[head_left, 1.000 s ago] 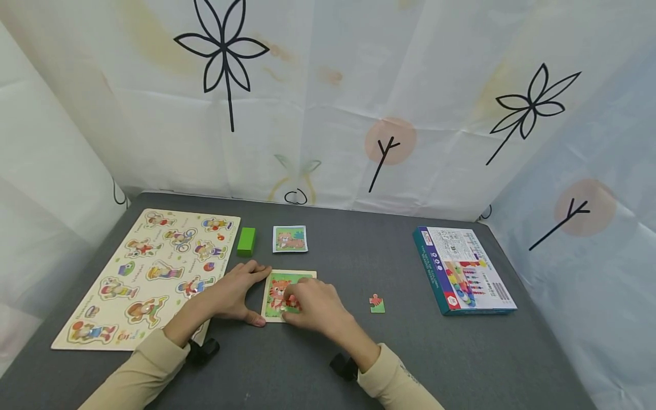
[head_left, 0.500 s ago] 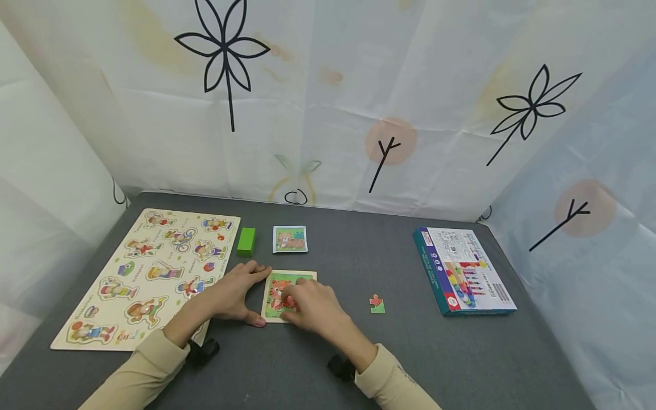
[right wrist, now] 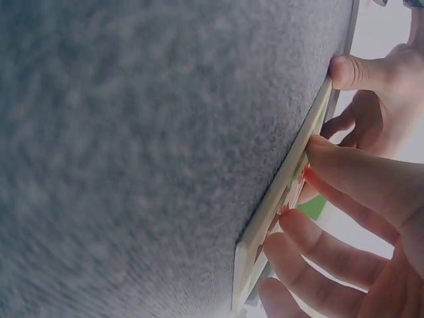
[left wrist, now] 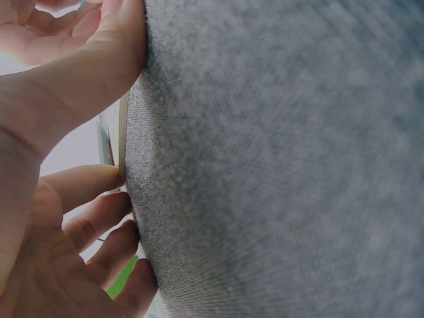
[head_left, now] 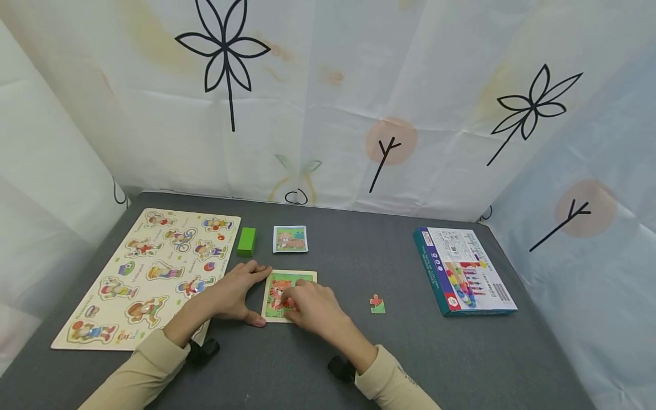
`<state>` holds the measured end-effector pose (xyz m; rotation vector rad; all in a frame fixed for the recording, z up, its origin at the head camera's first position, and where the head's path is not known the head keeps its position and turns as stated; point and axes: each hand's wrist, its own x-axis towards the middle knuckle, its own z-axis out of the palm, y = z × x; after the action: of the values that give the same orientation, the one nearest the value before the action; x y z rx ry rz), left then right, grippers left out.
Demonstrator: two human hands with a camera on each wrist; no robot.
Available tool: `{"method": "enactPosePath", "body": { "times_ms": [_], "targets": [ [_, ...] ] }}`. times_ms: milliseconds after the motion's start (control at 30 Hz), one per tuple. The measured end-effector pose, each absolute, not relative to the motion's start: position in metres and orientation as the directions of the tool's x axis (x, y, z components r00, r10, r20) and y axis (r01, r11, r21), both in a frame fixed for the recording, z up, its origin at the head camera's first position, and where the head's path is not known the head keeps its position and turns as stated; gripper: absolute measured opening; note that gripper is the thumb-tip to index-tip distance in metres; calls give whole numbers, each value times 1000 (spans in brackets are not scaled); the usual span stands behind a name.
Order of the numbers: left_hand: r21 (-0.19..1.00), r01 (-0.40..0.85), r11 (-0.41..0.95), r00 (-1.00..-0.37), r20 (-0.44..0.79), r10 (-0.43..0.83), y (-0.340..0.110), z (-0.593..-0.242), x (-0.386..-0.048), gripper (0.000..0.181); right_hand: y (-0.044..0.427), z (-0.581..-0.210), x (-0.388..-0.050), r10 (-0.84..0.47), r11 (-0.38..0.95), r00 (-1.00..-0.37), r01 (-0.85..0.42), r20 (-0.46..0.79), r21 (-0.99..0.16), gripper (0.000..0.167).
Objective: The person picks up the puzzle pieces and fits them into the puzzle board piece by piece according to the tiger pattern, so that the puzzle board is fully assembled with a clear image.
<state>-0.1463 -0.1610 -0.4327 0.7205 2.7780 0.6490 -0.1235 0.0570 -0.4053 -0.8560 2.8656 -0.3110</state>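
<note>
A small tray puzzle [head_left: 294, 272] with a cream rim and a red cartoon animal on green lies flat on the grey table. My left hand [head_left: 240, 291] steadies its left side, thumb at the near corner and fingers spread toward the far corner. Over the tray's right half, my right hand [head_left: 316, 306] pinches a reddish puzzle piece [head_left: 292, 303] against the picture; the fingers hide most of it. In the right wrist view, the right thumb [right wrist: 351, 165] and fingertips touch the tray. A loose red-and-green puzzle piece [head_left: 377, 304] lies to the right.
A large peg puzzle board [head_left: 115, 267] with cartoon figures lies at the left, partly under my left forearm. Behind the tray are a green block [head_left: 246, 242] and a small picture card [head_left: 290, 239]. A flat box [head_left: 465, 270] lies at the right.
My right hand and wrist have shifted very slightly left, the fingers staying on the tray's picture. The left hand, tray and loose piece stay in place.
</note>
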Motion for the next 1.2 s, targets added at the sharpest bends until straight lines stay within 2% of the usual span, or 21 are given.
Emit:
{"method": "enactPosePath", "body": {
  "times_ms": [1200],
  "targets": [
    [466, 416, 781, -861, -74, 503, -161, -433, -146, 111, 62, -402, -122, -546, 820, -836, -522, -46, -236, 15]
  ]
}}
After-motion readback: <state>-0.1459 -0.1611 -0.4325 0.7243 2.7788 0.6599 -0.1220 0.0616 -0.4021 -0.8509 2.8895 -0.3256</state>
